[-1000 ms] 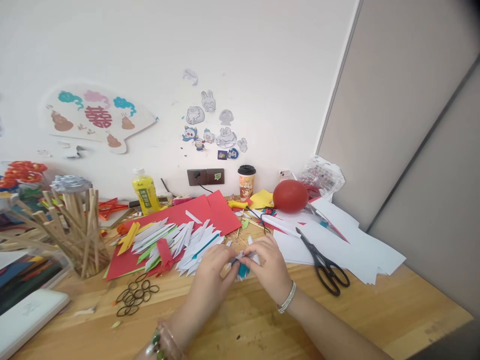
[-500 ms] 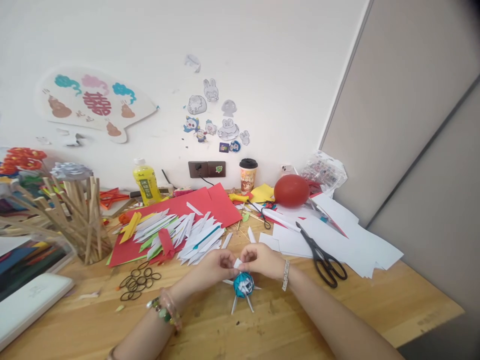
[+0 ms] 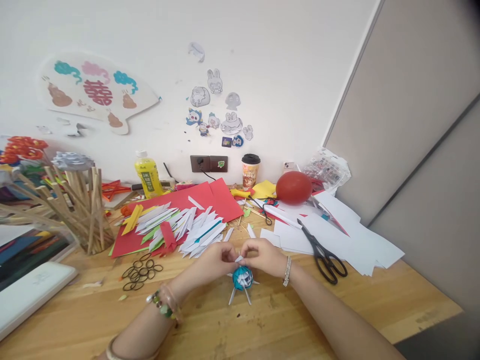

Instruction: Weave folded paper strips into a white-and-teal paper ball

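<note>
A round blue-and-white folded-paper ball [image 3: 242, 278] with thin white paper legs stands on the wooden table [image 3: 210, 325] in front of me. Just behind its top, my left hand [image 3: 224, 258] and my right hand [image 3: 258, 256] meet, fingertips pinched together. Between them shows a small white paper piece [image 3: 239, 259], gripped from both sides. Whether that piece is joined to the ball is hidden by my fingers. Behind my hands lies a heap of folded paper strips [image 3: 202, 231], mostly white, partly on red paper sheets [image 3: 221, 197].
Black scissors [image 3: 324, 255] lie to the right by white paper sheets [image 3: 367, 247]. Black rubber bands [image 3: 140, 272] are at left, near wooden sticks [image 3: 86, 215] in a container. A yellow bottle [image 3: 148, 175], a lidded cup [image 3: 250, 172] and a red balloon [image 3: 294, 188] line the back.
The view has shifted slightly. My hands stay pinched on the white piece, whose visible part is smaller now. The paper ball has turned a little, its legs pointing slightly further left.
</note>
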Demonstrator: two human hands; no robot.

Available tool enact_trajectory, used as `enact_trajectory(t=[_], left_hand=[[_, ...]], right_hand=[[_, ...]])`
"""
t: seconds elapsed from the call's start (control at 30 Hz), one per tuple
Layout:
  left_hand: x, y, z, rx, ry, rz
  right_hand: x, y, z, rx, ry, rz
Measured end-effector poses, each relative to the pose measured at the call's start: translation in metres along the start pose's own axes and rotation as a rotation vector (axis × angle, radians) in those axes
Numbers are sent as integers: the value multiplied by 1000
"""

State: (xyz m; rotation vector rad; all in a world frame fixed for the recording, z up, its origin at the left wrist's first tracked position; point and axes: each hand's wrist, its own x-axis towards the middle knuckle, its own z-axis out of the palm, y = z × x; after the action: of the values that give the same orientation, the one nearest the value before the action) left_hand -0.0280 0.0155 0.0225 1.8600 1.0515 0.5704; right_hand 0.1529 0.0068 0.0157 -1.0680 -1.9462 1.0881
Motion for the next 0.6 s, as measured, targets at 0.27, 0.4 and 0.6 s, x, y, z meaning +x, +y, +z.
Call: enact_trajectory(t=[0.27, 0.4, 0.6], left_hand=[[-6, 4, -11, -465, -198, -115], [-1, -1, -7, -421, -169, -43], [3, 0, -2, -267, -49, 34]], right_hand=[[-2, -4, 3, -80, 116, -182], [1, 0, 2, -184, 147, -346], [2, 0, -2, -300, 145, -506]])
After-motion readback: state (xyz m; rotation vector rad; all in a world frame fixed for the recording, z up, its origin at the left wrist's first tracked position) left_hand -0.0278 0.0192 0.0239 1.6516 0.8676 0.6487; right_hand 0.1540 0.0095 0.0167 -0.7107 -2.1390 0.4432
